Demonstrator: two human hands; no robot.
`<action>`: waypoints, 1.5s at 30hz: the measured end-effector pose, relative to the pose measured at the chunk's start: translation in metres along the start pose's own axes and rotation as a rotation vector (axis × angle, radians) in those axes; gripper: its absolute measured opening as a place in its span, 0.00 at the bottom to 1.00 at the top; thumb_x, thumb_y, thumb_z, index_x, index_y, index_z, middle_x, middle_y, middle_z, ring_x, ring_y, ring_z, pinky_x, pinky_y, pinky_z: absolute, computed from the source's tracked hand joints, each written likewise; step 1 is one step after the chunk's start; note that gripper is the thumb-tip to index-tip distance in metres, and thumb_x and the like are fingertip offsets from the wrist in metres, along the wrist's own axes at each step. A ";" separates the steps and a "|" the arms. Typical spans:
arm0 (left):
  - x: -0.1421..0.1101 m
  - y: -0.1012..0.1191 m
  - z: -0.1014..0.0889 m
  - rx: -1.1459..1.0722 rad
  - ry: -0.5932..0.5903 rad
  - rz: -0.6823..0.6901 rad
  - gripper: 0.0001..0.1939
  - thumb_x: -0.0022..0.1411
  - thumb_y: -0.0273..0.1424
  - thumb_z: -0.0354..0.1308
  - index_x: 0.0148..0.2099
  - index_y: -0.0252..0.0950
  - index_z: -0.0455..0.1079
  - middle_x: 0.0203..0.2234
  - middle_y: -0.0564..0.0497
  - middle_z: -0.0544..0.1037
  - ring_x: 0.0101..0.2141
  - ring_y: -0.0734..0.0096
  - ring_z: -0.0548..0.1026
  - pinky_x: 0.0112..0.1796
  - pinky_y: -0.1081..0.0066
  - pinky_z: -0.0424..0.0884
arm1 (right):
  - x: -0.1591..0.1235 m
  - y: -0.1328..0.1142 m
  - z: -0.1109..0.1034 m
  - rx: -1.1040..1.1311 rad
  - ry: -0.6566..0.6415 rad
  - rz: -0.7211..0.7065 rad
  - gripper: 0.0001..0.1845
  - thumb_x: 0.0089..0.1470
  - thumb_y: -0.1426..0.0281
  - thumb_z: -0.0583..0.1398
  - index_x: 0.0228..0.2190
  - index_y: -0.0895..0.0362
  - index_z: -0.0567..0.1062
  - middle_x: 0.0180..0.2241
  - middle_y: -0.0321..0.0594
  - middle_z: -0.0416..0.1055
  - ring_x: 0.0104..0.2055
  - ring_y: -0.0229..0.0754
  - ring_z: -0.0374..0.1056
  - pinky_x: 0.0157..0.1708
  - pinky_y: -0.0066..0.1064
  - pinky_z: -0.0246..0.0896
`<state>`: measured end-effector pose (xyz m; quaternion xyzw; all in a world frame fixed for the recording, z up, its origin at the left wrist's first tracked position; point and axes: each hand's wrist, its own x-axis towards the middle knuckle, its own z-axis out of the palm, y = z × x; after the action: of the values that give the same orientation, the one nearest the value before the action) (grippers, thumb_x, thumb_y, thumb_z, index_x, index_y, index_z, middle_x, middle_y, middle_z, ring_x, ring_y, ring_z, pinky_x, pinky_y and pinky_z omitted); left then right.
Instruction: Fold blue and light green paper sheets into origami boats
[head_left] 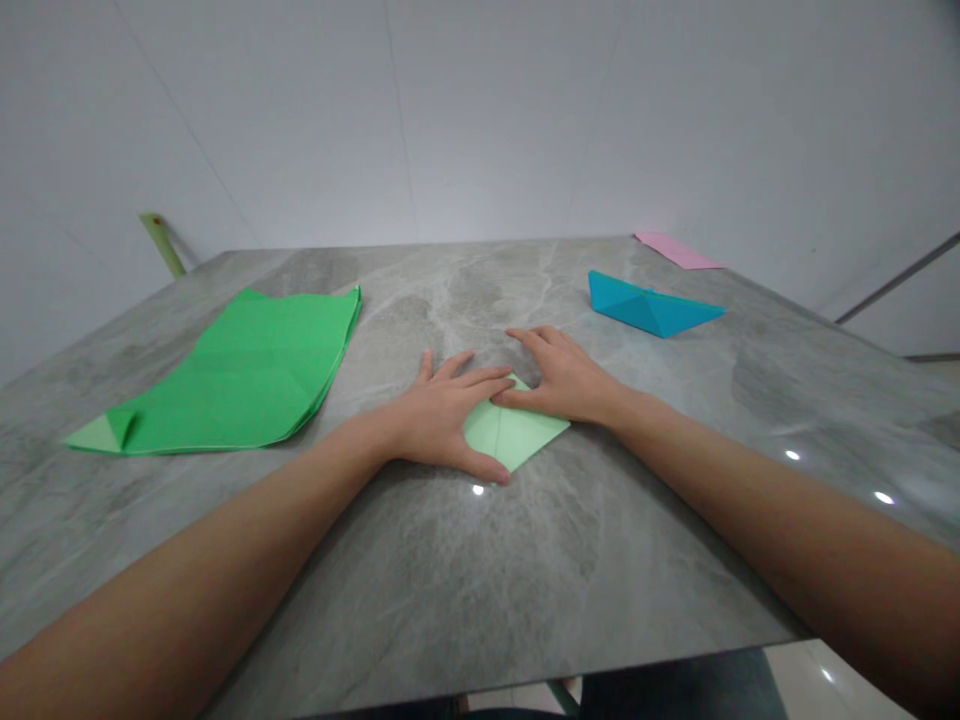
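Observation:
My left hand (442, 415) lies flat over the left part of a pale green folded paper diamond (517, 435), pressing it to the tabletop with spread fingers. My right hand (561, 378) comes in from the right, its fingertips resting on the paper's upper edge and meeting my left fingers. Neither hand grips the paper. Its left corner is hidden under my left palm. A larger green folded paper sheet (240, 375) lies well to the left of my left hand, with a small pale flap turned over at its far left corner.
A blue paper boat (649, 307) lies beyond my right hand, and a flat pink paper strip (675, 250) lies at the table's far right corner. The grey marble tabletop (420, 600) runs in front of my arms. A pale green rod (161, 243) stands behind the far left corner.

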<state>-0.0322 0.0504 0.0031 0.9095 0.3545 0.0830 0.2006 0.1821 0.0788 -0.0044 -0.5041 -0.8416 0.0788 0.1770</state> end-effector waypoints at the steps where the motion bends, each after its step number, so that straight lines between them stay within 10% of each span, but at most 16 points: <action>1: 0.000 0.000 0.000 0.000 -0.001 -0.004 0.52 0.43 0.57 0.65 0.67 0.46 0.55 0.66 0.43 0.56 0.65 0.28 0.40 0.53 0.26 0.25 | 0.000 -0.001 0.000 0.002 -0.009 -0.006 0.49 0.44 0.47 0.64 0.62 0.56 0.59 0.53 0.55 0.64 0.56 0.63 0.61 0.52 0.56 0.58; 33: -0.001 0.002 -0.005 0.127 -0.116 -0.041 0.58 0.45 0.62 0.58 0.71 0.45 0.40 0.69 0.46 0.45 0.66 0.32 0.36 0.56 0.30 0.27 | -0.009 -0.008 -0.005 -0.005 -0.182 -0.126 0.56 0.43 0.43 0.62 0.65 0.57 0.53 0.64 0.58 0.50 0.67 0.62 0.46 0.61 0.59 0.44; 45: 0.002 -0.004 -0.003 0.197 -0.036 -0.120 0.26 0.71 0.36 0.36 0.68 0.47 0.50 0.68 0.53 0.50 0.65 0.45 0.46 0.55 0.26 0.37 | -0.010 -0.008 -0.008 -0.033 -0.191 -0.060 0.59 0.42 0.42 0.63 0.66 0.56 0.49 0.67 0.58 0.43 0.69 0.66 0.34 0.61 0.66 0.36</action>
<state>-0.0340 0.0551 0.0037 0.9033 0.4111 0.0193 0.1209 0.1831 0.0662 0.0031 -0.4715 -0.8706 0.1074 0.0902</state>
